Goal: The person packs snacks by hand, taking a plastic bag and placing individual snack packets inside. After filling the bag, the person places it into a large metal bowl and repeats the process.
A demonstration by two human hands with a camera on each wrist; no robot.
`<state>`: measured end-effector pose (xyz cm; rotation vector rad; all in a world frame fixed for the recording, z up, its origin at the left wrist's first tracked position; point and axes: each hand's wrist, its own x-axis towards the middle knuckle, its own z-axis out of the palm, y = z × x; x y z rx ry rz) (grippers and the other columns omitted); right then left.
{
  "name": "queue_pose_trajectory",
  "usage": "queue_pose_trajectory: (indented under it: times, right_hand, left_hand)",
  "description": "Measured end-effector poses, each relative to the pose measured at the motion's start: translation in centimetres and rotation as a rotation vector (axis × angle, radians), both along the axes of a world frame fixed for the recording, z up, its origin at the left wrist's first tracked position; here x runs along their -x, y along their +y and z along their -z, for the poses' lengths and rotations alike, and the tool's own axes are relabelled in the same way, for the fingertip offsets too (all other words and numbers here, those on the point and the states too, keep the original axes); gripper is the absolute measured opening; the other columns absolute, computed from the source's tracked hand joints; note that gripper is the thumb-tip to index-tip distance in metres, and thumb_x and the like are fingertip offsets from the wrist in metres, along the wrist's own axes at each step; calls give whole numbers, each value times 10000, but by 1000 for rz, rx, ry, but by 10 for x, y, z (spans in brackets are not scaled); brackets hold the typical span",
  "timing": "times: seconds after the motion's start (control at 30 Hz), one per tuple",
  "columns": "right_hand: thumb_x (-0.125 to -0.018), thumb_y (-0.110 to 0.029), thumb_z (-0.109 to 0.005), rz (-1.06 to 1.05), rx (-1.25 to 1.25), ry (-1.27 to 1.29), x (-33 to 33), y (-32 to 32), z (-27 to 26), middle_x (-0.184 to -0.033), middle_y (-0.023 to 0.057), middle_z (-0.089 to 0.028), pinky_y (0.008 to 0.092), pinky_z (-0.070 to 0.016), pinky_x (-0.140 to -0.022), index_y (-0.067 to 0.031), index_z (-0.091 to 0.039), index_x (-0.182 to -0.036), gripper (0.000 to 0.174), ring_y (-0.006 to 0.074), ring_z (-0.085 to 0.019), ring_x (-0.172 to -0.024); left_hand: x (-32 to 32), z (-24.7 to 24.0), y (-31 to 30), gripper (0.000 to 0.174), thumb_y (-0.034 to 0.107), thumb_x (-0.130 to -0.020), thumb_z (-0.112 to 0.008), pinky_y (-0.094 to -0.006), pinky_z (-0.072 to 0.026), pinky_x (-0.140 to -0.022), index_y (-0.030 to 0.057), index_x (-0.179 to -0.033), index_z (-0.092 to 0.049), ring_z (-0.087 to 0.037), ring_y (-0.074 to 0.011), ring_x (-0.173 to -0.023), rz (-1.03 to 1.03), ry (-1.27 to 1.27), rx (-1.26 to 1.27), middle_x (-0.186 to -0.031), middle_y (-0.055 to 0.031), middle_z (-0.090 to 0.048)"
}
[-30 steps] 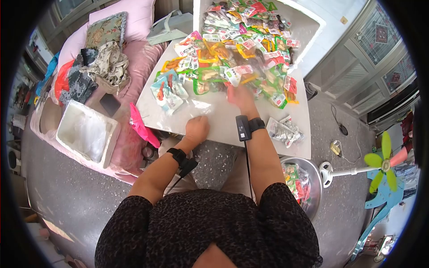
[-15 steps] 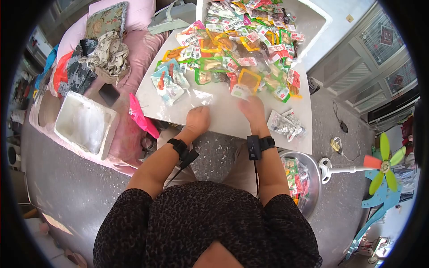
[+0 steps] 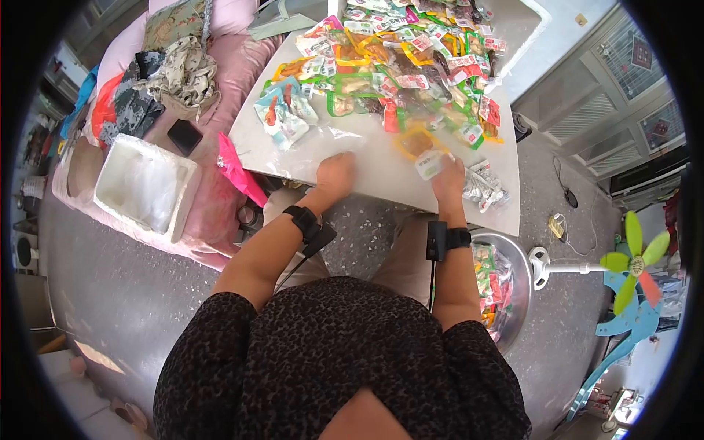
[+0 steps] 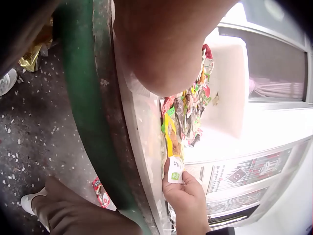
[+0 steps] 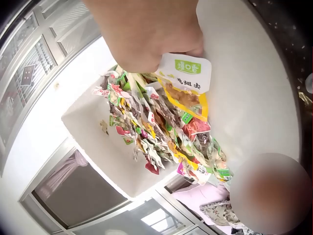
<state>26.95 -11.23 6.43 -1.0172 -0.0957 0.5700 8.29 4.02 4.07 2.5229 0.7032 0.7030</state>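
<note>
My right hand [image 3: 449, 183] pinches the white-labelled end of a yellow-edged clear snack packet [image 5: 186, 76], with brown food showing inside. It holds the packet over the near right part of the table [image 3: 367, 150]. In the left wrist view, thumb and fingers grip its label. My left hand [image 3: 336, 176] rests at the table's front edge, beside a sheet of clear plastic [image 3: 334, 133]; its fingers are hidden. Beyond both hands spreads a heap of colourful snack packets [image 3: 414, 82]. Some silver packets [image 3: 485, 189] lie right of my right hand.
A white foam box [image 5: 85, 117] at the table's far end is full of packets. A steel basin [image 3: 522, 286] with more packets stands on the floor at right, near a fan [image 3: 636, 258]. On the pink bed at left sits another foam box [image 3: 183, 194].
My right hand has drawn back from the heap towards the near right, bringing the yellow-edged packet with it. My left hand has stayed at the table edge.
</note>
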Motion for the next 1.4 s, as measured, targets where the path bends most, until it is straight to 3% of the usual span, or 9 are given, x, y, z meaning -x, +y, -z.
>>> queue_pose_trajectory:
  times: [0.33, 0.5, 0.7, 0.8, 0.9, 1.0, 1.13, 1.23, 1.4]
  right_hand:
    - [-787, -31, -429, -399, -51, 36, 30, -19, -24, -890, 131, -525, 367, -463, -717, -7, -424, -928, 143, 225, -555, -790]
    - [-789, -35, -430, -413, 24, 106, 42, -17, -7, -898, 142, -521, 422, -466, -716, -5, -418, -956, 170, 257, -552, -807]
    - [-795, -48, -436, -552, 56, 84, 41, -18, 2, -916, 146, -515, 420, -467, -719, -2, -414, -965, 178, 256, -550, -819]
    - [-795, -41, -424, -445, 114, 114, 51, -3, 0, -912, 139, -518, 419, -469, -711, -1, -419, -974, 183, 259, -549, -816]
    - [-782, -61, -433, -350, 114, 40, 55, 19, 15, -902, 148, -523, 353, -471, -659, 8, -452, -958, 190, 226, -553, -782]
    - [-762, -102, -451, -224, 511, -638, 49, 30, 46, -891, 159, -526, 310, -443, -645, 16, -484, -937, 214, 206, -544, -768]
    - [-738, -130, -468, -724, 883, -665, 52, 22, -8, -825, 149, -541, 318, -420, -656, 31, -513, -881, 220, 224, -541, -725]
    - [-725, -113, -459, -641, 852, -1089, 46, 25, -4, -766, 152, -539, 294, -437, -550, 39, -518, -846, 202, 199, -546, -571]
    - [-740, -123, -460, -554, 657, -374, 62, 46, -18, -754, 100, -517, 285, -438, -486, -6, -481, -850, 162, 163, -532, -572]
  left_hand:
    - [-9, -3, -12, 133, 170, -740, -427, -415, -405, -608, 52, -776, -477, -528, -327, -688, -12, 99, 135, -707, -169, -544]
    - [-10, -12, -16, 171, 183, -755, -386, -416, -402, -648, 48, -800, -482, -522, -324, -755, -26, 131, 255, -767, -153, -550]
    - [-10, -21, -27, 171, 207, -758, -407, -401, -407, -651, 68, -802, -499, -525, -300, -781, 35, 146, 240, -809, -140, -552]
    - [-11, -30, -41, 170, 209, -755, -425, -388, -411, -650, 73, -816, -508, -525, -299, -768, 141, 33, 141, -804, -136, -546]
    - [-17, -31, -46, 161, 186, -752, -427, -390, -409, -644, 63, -817, -507, -517, -316, -753, 154, -157, 99, -766, -151, -536]
    - [-19, -27, -45, 140, 178, -748, -429, -403, -410, -620, 61, -783, -499, -517, -322, -734, 92, -88, 75, -746, -150, -532]
    - [-14, -21, -41, 113, 163, -739, -434, -426, -408, -585, 60, -748, -481, -519, -332, -695, 90, -34, 5, -732, -147, -530]
    - [-15, -19, -40, 106, 161, -736, -439, -434, -406, -568, 61, -743, -475, -521, -336, -676, 93, 5, 20, -732, -148, -530]
    - [-14, -35, -42, 103, 162, -733, -448, -430, -410, -554, 62, -732, -470, -524, -334, -668, 78, 40, 82, -717, -148, -531]
